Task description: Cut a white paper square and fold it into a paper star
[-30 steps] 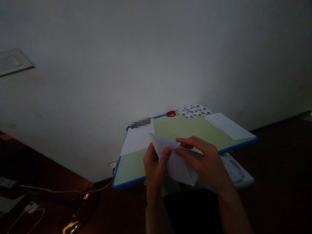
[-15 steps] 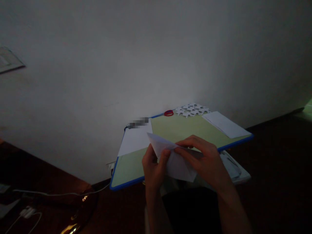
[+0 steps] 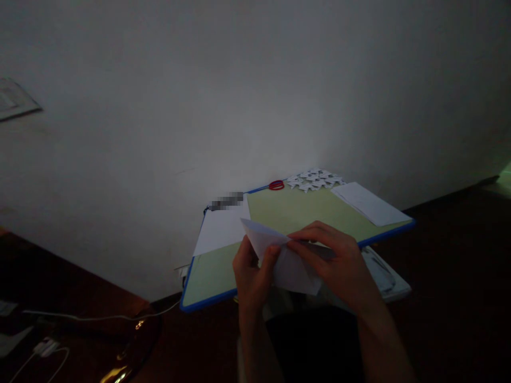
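There's the folded white paper sheet [image 3: 293,271], between the person's left hand [image 3: 252,272] and right hand [image 3: 337,256], before the pale-green, blue-rimmed tabletop [image 3: 295,209]! Along the back, red-handled scissors [image 3: 276,181] lie left of small folded white paper pieces [image 3: 315,179]; a flat white paper [image 3: 223,229] lies back left, rectangular white sheets [image 3: 371,204] right.

I am logging on my remote feed: folded paper [image 3: 295,268], white shading to lilac-grey; tabletop [image 3: 303,209], pale yellow-green; edging [image 3: 211,301], blue; scissors [image 3: 276,185], red-handled. I am also listing sheets [image 3: 372,205], white; folded pieces [image 3: 315,180], white, making a jagged, repeating pattern. I am entering wall [image 3: 255,96], dull grey; floor [image 3: 187,351], dark reddish brown; cable [image 3: 107,318], white.
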Available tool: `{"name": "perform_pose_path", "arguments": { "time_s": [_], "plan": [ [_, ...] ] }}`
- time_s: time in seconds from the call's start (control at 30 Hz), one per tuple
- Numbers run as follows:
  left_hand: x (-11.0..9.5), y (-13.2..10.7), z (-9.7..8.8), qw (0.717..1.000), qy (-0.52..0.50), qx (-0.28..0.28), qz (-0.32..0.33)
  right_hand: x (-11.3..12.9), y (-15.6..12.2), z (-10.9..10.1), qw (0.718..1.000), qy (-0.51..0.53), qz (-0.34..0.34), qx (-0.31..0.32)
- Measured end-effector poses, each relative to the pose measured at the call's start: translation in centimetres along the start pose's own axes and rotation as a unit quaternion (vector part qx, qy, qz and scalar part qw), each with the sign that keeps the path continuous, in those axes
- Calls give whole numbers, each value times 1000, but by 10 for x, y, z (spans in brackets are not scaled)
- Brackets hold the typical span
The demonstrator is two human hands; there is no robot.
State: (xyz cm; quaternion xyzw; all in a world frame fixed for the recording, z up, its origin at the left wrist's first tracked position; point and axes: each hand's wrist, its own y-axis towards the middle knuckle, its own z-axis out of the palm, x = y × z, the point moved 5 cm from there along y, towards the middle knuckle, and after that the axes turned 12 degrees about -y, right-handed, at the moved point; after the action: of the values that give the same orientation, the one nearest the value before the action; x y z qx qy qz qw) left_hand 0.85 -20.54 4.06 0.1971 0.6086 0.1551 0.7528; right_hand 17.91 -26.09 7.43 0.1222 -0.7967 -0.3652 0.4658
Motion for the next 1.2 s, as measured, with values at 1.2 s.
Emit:
{"name": "perform_pose_path", "arguments": {
  "time_s": [1.2],
  "plan": [
    [-14,-1,-15,982,-140,-119,49,12,-8,12,991,-21,-47,121]
  ]
}}
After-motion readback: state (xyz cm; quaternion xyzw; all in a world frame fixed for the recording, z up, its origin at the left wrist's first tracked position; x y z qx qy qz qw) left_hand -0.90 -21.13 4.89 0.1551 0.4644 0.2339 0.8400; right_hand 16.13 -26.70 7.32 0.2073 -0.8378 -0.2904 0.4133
